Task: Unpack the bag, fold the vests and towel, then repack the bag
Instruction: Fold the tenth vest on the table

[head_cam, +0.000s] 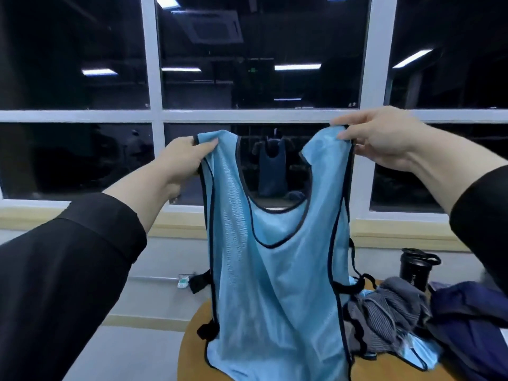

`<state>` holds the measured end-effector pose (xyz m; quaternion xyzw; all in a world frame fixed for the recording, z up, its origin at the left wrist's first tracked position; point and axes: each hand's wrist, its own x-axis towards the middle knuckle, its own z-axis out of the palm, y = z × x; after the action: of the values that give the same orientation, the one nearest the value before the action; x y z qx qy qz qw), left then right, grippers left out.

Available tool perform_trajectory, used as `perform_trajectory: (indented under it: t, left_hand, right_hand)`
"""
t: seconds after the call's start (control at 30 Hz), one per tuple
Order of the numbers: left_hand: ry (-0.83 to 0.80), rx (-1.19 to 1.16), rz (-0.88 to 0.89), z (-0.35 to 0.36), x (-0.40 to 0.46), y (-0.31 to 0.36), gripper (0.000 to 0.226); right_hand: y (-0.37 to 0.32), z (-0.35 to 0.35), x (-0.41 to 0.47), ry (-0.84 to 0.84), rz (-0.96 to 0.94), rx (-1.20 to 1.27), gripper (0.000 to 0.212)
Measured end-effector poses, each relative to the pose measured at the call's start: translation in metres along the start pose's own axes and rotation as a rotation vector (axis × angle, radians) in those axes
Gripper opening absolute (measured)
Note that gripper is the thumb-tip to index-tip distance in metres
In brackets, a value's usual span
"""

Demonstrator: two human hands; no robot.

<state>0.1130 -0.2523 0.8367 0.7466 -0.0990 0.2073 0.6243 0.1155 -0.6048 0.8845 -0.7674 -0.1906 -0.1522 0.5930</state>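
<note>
A light blue mesh vest with dark trim hangs spread out in front of me, above a round wooden table. My left hand pinches its left shoulder strap and my right hand pinches its right shoulder strap. On the table to the right lies a crumpled grey striped towel, with another light blue vest partly under it. A dark navy bag slumps at the far right edge.
A black tumbler stands behind the towel. Large dark windows with white frames fill the background above a pale sill. A small white item lies on the floor by the wall.
</note>
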Motion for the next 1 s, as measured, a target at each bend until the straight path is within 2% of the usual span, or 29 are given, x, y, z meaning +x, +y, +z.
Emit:
perform_trajectory:
  t: [0.07, 0.17, 0.27, 0.37, 0.43, 0.47, 0.57, 0.73, 0.8, 1.0]
  left_hand:
    - [-0.017, 0.020, -0.012, 0.001, -0.006, 0.006, 0.041]
    - [0.055, 0.025, 0.012, 0.004, -0.008, 0.014, 0.022]
    - [0.111, 0.019, 0.048, -0.003, -0.007, 0.023, 0.018]
    - [0.098, 0.339, 0.163, -0.008, -0.005, 0.028, 0.016]
    - [0.101, 0.608, 0.217, -0.007, -0.007, 0.032, 0.017]
    - [0.104, 0.665, 0.238, -0.006, -0.007, 0.034, 0.017]
    - [0.137, 0.681, 0.260, -0.009, -0.009, 0.042, 0.019]
    - [0.279, 0.556, 0.323, -0.016, -0.011, 0.058, 0.026]
    - [0.299, 0.569, 0.354, -0.019, -0.015, 0.069, 0.030]
    - [0.273, 0.490, 0.428, -0.016, -0.028, 0.100, 0.033]
  right_hand:
    - [-0.005, 0.000, -0.005, -0.078, 0.031, -0.086, 0.026]
    - [-0.014, 0.003, -0.015, -0.183, 0.038, -0.380, 0.033]
    - [-0.019, 0.002, -0.017, -0.129, -0.029, -0.670, 0.035]
    - [-0.022, 0.002, -0.014, -0.077, -0.131, -1.144, 0.021]
    - [-0.022, 0.000, -0.010, -0.034, -0.152, -1.299, 0.019]
    - [-0.022, -0.002, -0.009, 0.010, -0.154, -1.321, 0.021]
    - [-0.023, -0.006, -0.008, 0.193, -0.218, -1.277, 0.023]
    - [-0.038, -0.014, -0.023, 0.391, -0.296, -0.763, 0.013]
    - [-0.046, -0.018, -0.027, 0.435, -0.323, -0.643, 0.013]
    - [-0.076, -0.028, -0.025, 0.465, -0.381, -0.557, 0.019]
